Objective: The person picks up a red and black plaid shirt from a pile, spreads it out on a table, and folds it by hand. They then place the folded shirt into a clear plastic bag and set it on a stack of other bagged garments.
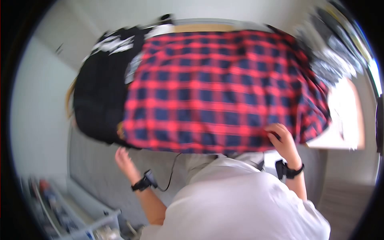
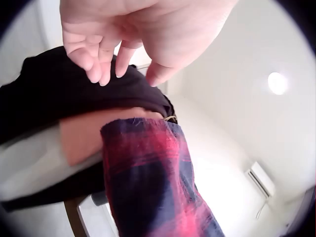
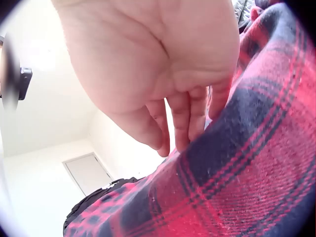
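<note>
A red-and-navy plaid flannel garment point(image 1: 200, 88) lies spread wide across the table. My right hand point(image 1: 283, 141) is over its near edge toward the right. In the right wrist view, that hand's bent fingers point(image 3: 181, 118) reach down to the plaid fabric point(image 3: 237, 163), with the fingertips right at its surface and no fold pinched between them. My left hand point(image 1: 125, 162) hovers off the garment's near left corner, holding nothing. Its fingers are loosely bent in the left wrist view, above a hanging plaid end point(image 2: 148, 168) of the garment.
Black clothing point(image 1: 106, 88) with a white print lies at the left, partly beneath the plaid. Clothes in clear wrapping point(image 1: 332, 52) are stacked at the back right. A pale board point(image 1: 348, 116) shows at the right edge. Plastic bins point(image 1: 84, 224) stand low at the left; a cable point(image 1: 173, 170) hangs from the left wrist.
</note>
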